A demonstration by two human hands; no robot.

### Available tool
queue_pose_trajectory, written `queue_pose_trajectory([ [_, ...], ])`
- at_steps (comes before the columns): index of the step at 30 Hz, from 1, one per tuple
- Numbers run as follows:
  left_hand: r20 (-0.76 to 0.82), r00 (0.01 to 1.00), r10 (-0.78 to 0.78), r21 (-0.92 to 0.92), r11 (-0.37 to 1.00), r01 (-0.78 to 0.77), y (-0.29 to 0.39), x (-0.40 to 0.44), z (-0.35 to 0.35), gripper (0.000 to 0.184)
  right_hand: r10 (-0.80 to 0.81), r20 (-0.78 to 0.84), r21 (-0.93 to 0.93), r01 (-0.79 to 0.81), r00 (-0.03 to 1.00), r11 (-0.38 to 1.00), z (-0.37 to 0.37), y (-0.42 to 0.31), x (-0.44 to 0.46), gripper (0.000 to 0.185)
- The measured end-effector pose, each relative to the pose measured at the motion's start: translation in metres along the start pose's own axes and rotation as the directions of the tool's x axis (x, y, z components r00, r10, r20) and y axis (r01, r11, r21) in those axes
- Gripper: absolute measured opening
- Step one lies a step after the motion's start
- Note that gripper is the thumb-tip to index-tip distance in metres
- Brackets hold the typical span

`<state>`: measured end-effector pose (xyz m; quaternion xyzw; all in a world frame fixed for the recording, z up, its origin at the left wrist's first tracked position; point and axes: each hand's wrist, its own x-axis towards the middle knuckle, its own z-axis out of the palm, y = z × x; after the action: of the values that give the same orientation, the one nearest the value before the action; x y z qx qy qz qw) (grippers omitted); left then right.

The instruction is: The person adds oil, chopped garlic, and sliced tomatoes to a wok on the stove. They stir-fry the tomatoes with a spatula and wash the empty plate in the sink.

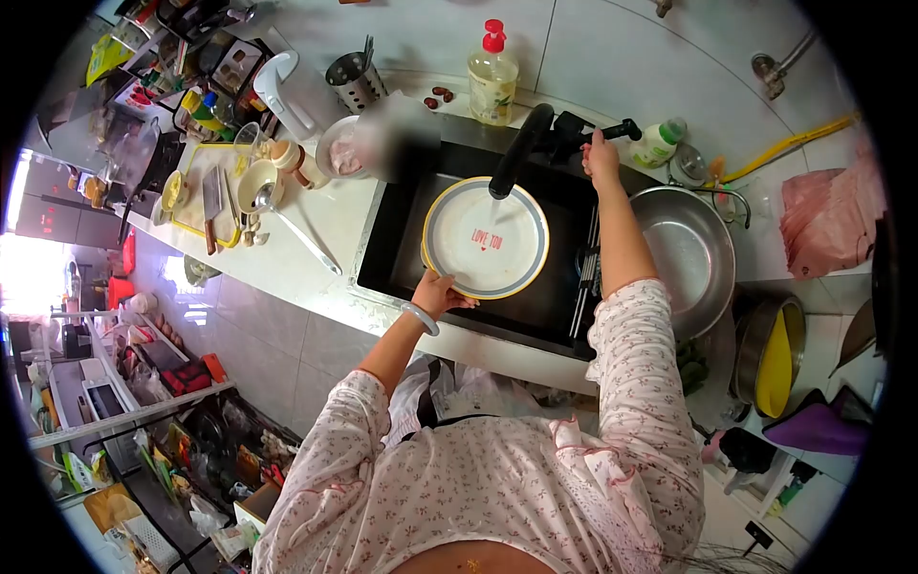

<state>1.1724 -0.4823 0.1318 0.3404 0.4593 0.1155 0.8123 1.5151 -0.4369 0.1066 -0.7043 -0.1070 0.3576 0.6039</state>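
The plate (486, 260) is white, ringed grey and yellow.

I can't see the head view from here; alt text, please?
A person's left grip holds a round white plate, yellow-edged with a grey band and red "LOVE YOU" lettering, beneath a curved black faucet over a black rectangular sink. The right grip is on the faucet's black lever. A round silver metal basin sits right of the sink.

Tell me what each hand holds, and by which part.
The left hand holds the plate by its near, left-hand rim. The right hand is at the tap lever; whether it grips or just touches it is unclear.
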Motion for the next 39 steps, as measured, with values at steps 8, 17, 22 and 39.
queue_pose_trajectory([
  [8,0.14,0.99,-0.013,-0.034,0.999,0.018,-0.003,0.002,-0.002,0.025,0.016,0.031,0.032,-0.017,0.999,0.999,-0.004,0.007,-0.002,0.043],
  [17,0.117,0.99,0.077,-0.064,0.996,-0.069,-0.005,-0.012,-0.009,0.025,0.157,0.176,0.05,-0.168,0.972,0.985,-0.026,0.044,-0.023,0.049],
  [22,0.036,0.993,0.109,-0.123,0.987,-0.103,-0.008,-0.044,-0.039,0.027,0.219,0.64,-0.096,-0.206,0.736,0.974,-0.007,0.065,-0.16,0.05],
  [39,-0.191,0.967,0.171,-0.125,0.972,-0.196,0.016,-0.208,-0.24,0.028,0.116,0.824,0.024,-0.238,0.555,0.971,0.237,0.104,-0.357,0.042],
])
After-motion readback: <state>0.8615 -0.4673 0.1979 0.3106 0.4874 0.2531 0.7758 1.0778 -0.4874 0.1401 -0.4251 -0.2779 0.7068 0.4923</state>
